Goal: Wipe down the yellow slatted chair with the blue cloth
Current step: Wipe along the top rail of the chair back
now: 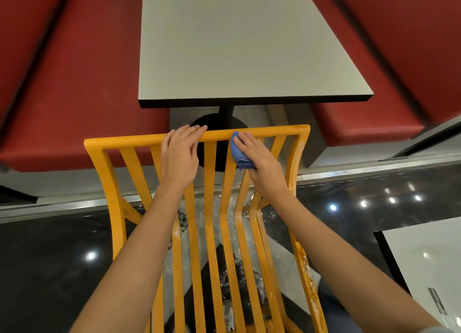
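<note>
The yellow slatted chair (214, 233) fills the lower middle of the head view, its top rail running left to right below the table edge. My left hand (180, 153) rests on that top rail left of centre, fingers laid over it. My right hand (259, 158) presses the folded blue cloth (239, 153) flat against the upper ends of the slats just under the rail, right of centre. The cloth shows at the hand's left side; the rest is under my palm. White smears mark the chair's right upright and lower right slats.
A grey table (237, 45) with a black edge and black pedestal stands directly beyond the chair. Red padded benches (74, 95) flank it left and right. The floor is glossy dark stone with a metal strip; a white tabletop (424, 258) sits at lower right.
</note>
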Motion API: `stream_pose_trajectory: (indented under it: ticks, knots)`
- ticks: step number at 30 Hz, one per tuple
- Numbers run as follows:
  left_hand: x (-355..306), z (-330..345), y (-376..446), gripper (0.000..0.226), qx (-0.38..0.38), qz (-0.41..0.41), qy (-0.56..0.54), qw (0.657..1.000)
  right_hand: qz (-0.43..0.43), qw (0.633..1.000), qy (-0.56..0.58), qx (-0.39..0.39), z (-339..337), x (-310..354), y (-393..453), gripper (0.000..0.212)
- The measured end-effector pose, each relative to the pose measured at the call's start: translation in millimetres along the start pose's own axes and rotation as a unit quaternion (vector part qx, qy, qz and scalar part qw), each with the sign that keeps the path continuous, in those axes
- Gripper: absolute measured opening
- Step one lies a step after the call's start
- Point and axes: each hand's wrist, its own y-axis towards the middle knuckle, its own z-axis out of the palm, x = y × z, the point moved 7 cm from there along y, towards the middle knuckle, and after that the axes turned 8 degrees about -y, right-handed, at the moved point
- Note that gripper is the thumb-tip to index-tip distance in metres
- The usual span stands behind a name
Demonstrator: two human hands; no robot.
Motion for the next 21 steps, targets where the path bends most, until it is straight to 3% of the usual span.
stream_pose_trajectory:
  ticks: [6,12,17,19,21]
  knots:
    - [-0.5,1.7,0.2,0.042,-0.006,-0.016,-0.015,1.000,0.075,0.987,0.047,-0.135,-19.4,-23.7,-9.3,0.047]
    - [0.2,2.2,1.6,0.042,-0.008,-0.020,-0.019,1.000,0.088,0.954,0.096,-0.270,-38.5,-7.2,8.3,0.047]
    - [1.2,2.3,1.7,0.042,-0.012,-0.017,-0.017,1.000,0.062,0.983,-0.125,-0.123,7.3,16.3,28.7,0.059]
    - [1.4,3.2,1.8,0.042,-0.011,-0.014,-0.013,1.000,0.056,0.982,-0.153,-0.094,12.9,15.1,30.0,0.067]
    - [2.4,3.4,1.2,0.042,-0.010,-0.011,-0.014,1.000,0.036,0.979,-0.183,-0.078,8.6,8.3,30.3,0.063]
